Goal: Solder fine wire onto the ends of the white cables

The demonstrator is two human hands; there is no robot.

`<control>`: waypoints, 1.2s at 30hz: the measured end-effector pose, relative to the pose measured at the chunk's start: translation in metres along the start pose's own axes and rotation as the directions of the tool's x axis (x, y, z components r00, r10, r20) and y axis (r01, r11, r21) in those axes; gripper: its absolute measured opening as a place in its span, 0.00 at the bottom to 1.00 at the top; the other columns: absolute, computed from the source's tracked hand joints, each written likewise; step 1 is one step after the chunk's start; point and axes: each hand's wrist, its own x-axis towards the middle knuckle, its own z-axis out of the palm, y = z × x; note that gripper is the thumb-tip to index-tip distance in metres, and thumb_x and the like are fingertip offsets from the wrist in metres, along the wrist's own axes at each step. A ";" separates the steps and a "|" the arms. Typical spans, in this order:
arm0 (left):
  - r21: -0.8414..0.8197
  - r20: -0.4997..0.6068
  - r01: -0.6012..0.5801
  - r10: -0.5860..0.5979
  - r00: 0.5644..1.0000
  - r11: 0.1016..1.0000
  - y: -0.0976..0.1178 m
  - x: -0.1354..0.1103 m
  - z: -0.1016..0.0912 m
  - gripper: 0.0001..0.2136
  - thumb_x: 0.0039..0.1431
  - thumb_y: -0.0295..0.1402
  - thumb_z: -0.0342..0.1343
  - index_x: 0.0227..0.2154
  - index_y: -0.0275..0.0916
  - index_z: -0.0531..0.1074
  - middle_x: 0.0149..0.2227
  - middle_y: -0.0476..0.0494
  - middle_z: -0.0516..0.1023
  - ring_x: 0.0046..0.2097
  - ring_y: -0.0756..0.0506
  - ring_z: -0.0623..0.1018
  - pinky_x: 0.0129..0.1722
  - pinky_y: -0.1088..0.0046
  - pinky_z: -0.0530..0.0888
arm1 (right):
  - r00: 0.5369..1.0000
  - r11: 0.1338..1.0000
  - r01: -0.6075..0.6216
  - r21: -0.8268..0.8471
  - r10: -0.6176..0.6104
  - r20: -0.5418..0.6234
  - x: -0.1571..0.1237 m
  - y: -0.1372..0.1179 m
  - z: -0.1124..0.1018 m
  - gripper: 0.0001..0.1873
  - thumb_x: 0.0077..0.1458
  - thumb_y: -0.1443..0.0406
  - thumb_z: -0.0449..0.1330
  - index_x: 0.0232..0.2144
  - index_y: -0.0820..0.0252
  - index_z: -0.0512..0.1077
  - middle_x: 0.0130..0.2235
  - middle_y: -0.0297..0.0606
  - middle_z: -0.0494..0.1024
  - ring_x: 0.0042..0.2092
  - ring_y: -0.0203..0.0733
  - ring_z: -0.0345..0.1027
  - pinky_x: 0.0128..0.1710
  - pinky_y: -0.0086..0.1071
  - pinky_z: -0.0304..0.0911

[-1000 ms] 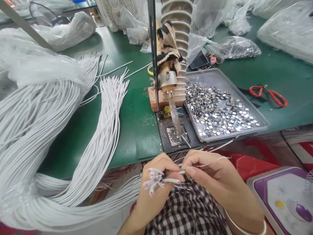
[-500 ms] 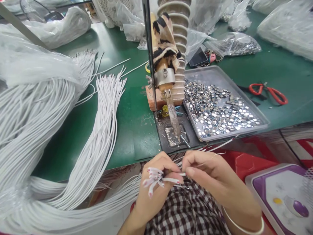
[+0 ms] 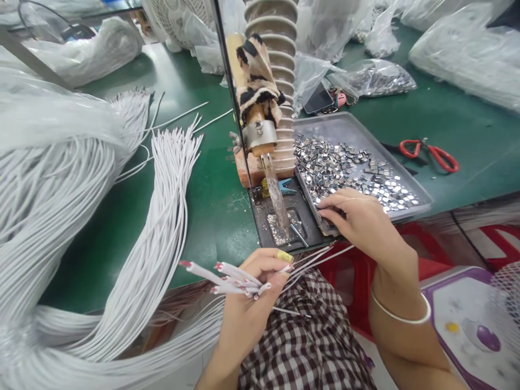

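My left hand [image 3: 254,311] is closed around a bunch of white wires [image 3: 238,279], whose red-tipped ends fan out to the left. The index fingertip wears a yellow wrap [image 3: 285,255]. My right hand [image 3: 361,222] reaches over the near left corner of a clear plastic tray [image 3: 424,206]. Its thumb and index finger are pinched together there; anything between them is too small to make out. Small shiny metal pieces [image 3: 345,157] fill much of the tray. Left of it, a soldering iron [image 3: 276,195] points down at a black base [image 3: 264,238] with solder bits.
Long bundles of white wire [image 3: 168,200] lie across the left side. A ribbed hose [image 3: 276,59] rises behind the iron. Red-handled pliers [image 3: 442,158], a phone [image 3: 318,99] and plastic bags [image 3: 382,78] are farther back. A purple-and-white appliance [image 3: 467,319] stands at lower right.
My right hand has left the wire ends by my left hand and moved up and right to the tray's corner. The wire ends in my left hand now spread farther left.
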 end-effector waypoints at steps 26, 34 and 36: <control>0.069 -0.018 0.012 -0.011 1.000 0.998 0.015 0.015 0.002 0.08 0.56 0.21 0.59 0.26 0.37 0.79 0.32 0.47 0.85 0.33 0.49 0.80 0.34 0.76 0.74 | 0.980 0.853 0.027 0.522 0.080 -0.182 -0.029 -0.081 0.004 0.09 0.61 0.73 0.58 0.30 0.58 0.75 0.27 0.30 0.80 0.28 0.32 0.74 0.32 0.24 0.70; 0.049 -0.026 0.020 -0.018 1.000 0.999 0.021 0.015 0.002 0.09 0.54 0.19 0.58 0.24 0.38 0.78 0.32 0.49 0.85 0.34 0.50 0.81 0.36 0.79 0.74 | 0.953 0.874 0.083 0.479 0.070 -0.294 -0.039 -0.085 0.008 0.11 0.65 0.72 0.53 0.44 0.60 0.74 0.36 0.34 0.82 0.36 0.31 0.77 0.42 0.22 0.73; 0.027 -0.044 0.045 -0.044 0.998 0.999 0.023 0.016 0.002 0.10 0.53 0.18 0.58 0.25 0.39 0.79 0.33 0.50 0.86 0.34 0.50 0.82 0.35 0.79 0.74 | 0.930 0.877 0.044 0.479 0.139 -0.340 -0.043 -0.086 0.009 0.13 0.65 0.75 0.51 0.45 0.60 0.73 0.38 0.35 0.82 0.37 0.30 0.78 0.43 0.21 0.73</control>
